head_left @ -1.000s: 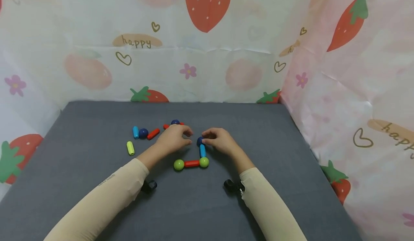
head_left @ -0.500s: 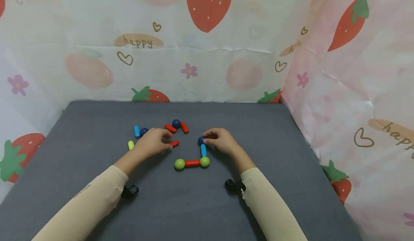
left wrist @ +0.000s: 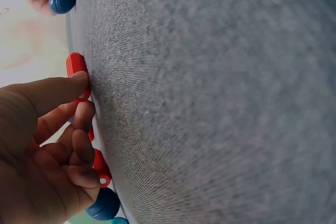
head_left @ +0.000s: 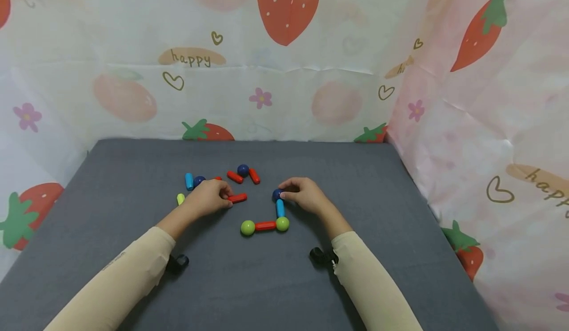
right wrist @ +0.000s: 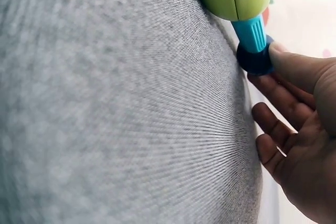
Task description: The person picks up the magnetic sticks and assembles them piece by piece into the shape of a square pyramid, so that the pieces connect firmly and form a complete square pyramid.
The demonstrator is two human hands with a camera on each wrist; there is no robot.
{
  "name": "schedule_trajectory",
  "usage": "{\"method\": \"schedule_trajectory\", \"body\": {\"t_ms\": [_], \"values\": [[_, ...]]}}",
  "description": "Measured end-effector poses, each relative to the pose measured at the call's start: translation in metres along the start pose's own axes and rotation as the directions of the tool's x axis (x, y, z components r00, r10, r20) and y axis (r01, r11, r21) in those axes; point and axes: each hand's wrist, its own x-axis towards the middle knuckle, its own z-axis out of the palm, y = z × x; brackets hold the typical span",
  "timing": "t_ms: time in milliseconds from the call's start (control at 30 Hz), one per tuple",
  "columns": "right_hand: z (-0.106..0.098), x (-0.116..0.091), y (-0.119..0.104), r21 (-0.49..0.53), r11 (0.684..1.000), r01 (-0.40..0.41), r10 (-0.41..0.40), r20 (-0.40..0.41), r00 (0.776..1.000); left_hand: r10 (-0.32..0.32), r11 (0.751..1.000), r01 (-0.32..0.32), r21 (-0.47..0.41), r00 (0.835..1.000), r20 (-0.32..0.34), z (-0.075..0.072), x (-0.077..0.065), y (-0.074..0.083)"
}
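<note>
Between thumb and fingertips, my left hand (head_left: 205, 197) pinches the near end of a red magnetic rod (head_left: 238, 198); its free end points right, low over the table in the left wrist view. My right hand (head_left: 305, 194) holds a dark blue ball (right wrist: 254, 61) by thumb and fingertips. That ball sits on a light blue rod (head_left: 280, 209), which runs to a green ball (head_left: 282, 224). From there a red rod (head_left: 265, 226) leads left to a second green ball (head_left: 247, 228), making an L shape on the cloth.
Beyond my left hand lie a dark blue ball (head_left: 243, 170) with red rods (head_left: 234, 177) beside it. Left of them are a light blue rod (head_left: 189, 181), another dark blue ball (head_left: 199, 181) and a yellow rod (head_left: 180, 199), partly covered. Grey cloth (head_left: 266, 281) covers the table.
My left hand has moved left from beside the dark blue ball and taken hold of the red rod. The right hand stays on its dark blue ball.
</note>
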Motion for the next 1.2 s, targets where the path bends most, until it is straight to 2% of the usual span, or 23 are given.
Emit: {"method": "schedule_trajectory", "body": {"t_ms": [367, 533, 733, 1067, 1200], "values": [[0.000, -0.002, 0.000, -0.019, 1.000, -0.003, 0.003, 0.003, 1.000, 0.040, 0.999, -0.040, -0.020, 0.999, -0.008, 0.003, 0.010, 0.002], [0.000, -0.003, 0.000, -0.018, 1.000, -0.004, 0.004, 0.006, 1.000, 0.082, 0.996, -0.082, -0.040, 0.997, 0.006, 0.006, 0.013, 0.010], [0.001, -0.003, 0.001, -0.028, 1.000, 0.002, -0.001, 0.019, 1.000, 0.117, 0.993, -0.116, -0.024, 0.993, 0.023, 0.012, 0.017, 0.019], [0.001, -0.003, 0.004, -0.010, 1.000, 0.008, -0.008, 0.016, 1.000, 0.169, 0.986, -0.168, -0.009, 0.985, 0.046, 0.018, 0.028, 0.042], [0.000, -0.005, 0.004, -0.002, 1.000, 0.004, -0.004, 0.024, 1.000, 0.154, 0.988, -0.153, -0.025, 0.986, 0.062, 0.019, 0.030, 0.046]]}}
